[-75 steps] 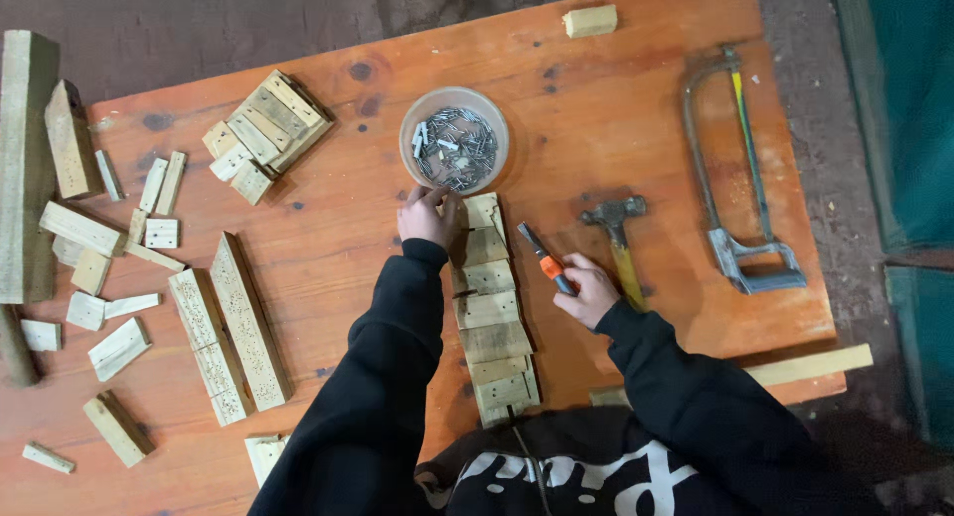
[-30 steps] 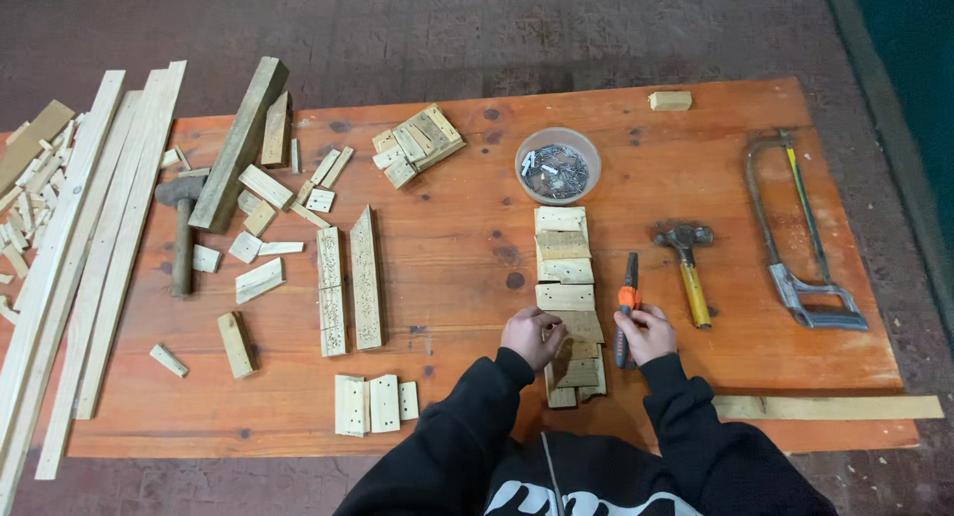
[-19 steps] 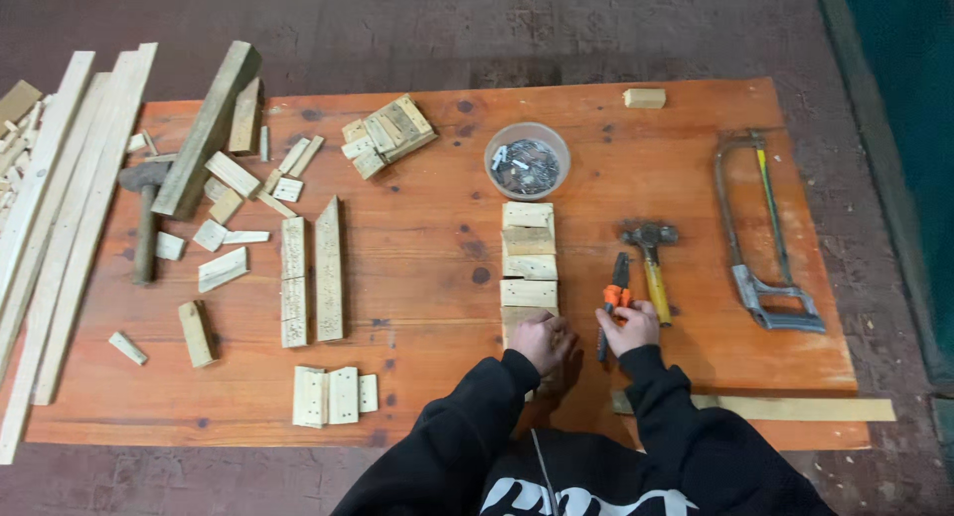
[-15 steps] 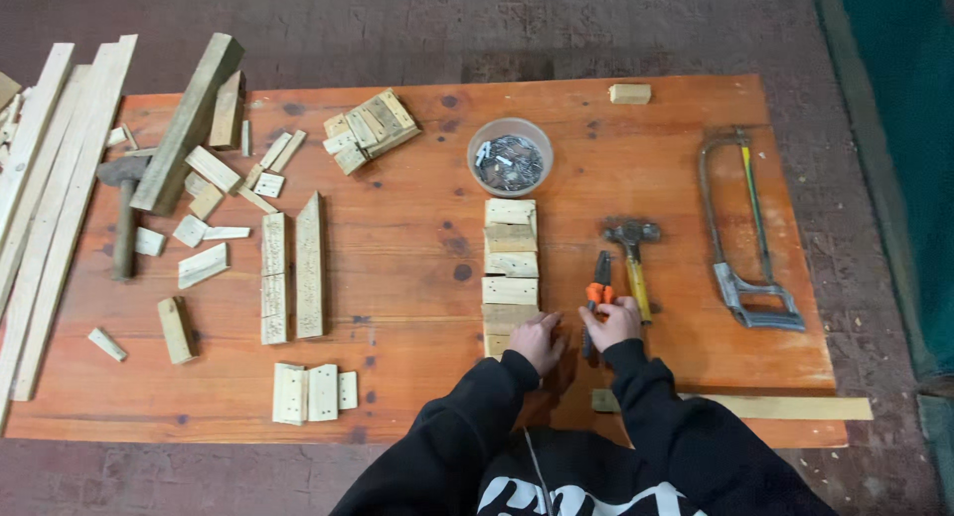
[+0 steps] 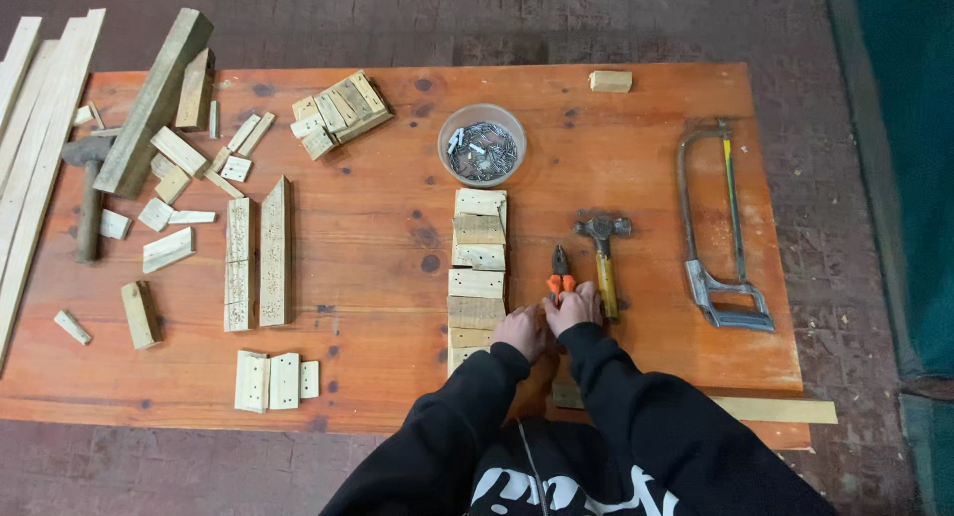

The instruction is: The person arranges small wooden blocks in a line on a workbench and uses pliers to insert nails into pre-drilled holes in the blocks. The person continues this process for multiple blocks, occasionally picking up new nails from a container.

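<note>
A row of short wooden blocks (image 5: 477,267) runs down the middle of the orange wooden table (image 5: 378,248), from a clear bowl of nails (image 5: 482,150) toward me. My left hand (image 5: 520,329) rests on the near end of that row, fingers curled. Right beside it, my right hand (image 5: 574,305) grips the orange handles of a pair of pliers (image 5: 560,269), whose jaws point away from me. The two hands touch each other. A hammer (image 5: 602,258) with a yellow handle lies just right of the pliers.
A hacksaw (image 5: 723,240) lies at the right. Loose wood offcuts (image 5: 333,108) and planks (image 5: 149,103) cover the left half, with a second hammer (image 5: 87,193) at the far left. A thin slat (image 5: 775,409) sits on the near right edge.
The camera has pulled back and shifted, so more of the table's left side shows. My left hand came back from the nail bowl to the row's near end. My right hand kept the pliers.
</note>
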